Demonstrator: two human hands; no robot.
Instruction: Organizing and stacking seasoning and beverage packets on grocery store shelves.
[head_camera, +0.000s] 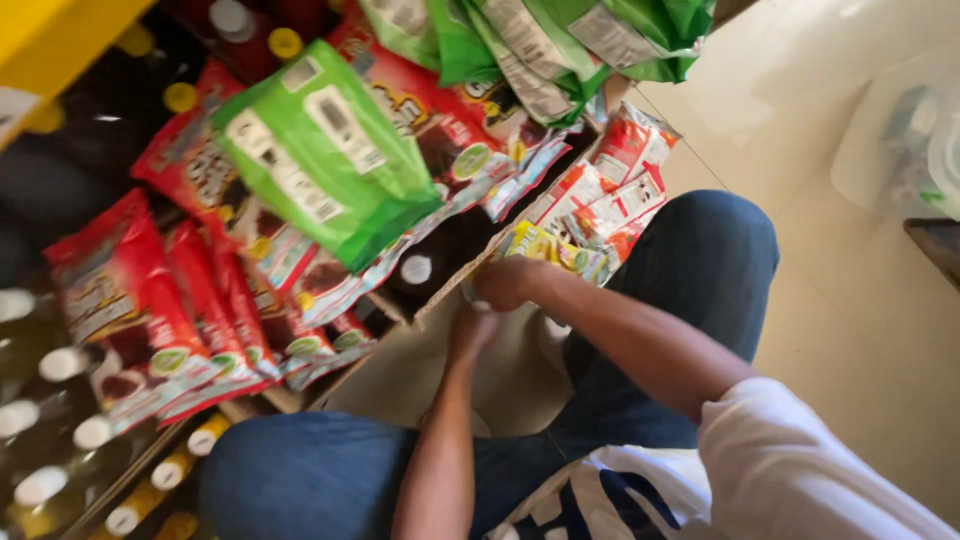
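Snack packets in red (150, 310) and green (325, 150) hang in rows at the left over bottles with white and yellow caps (60, 400), and below them a brown cardboard box (450, 370) sits between the person's blue-jeaned knees (700, 260). Both forearms reach forward to its raised flap (462, 278). The right hand (510, 282) is closed over the flap's upper edge beside yellow packets (545, 248), while the left hand (470, 330) is curled just beneath it, though its grasp cannot be made out.

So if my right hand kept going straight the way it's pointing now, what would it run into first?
Most likely the cardboard box edge that the right hand already seems to grip; beyond it, the white-capped dark bottle. Depth is unclear in this blurred view.
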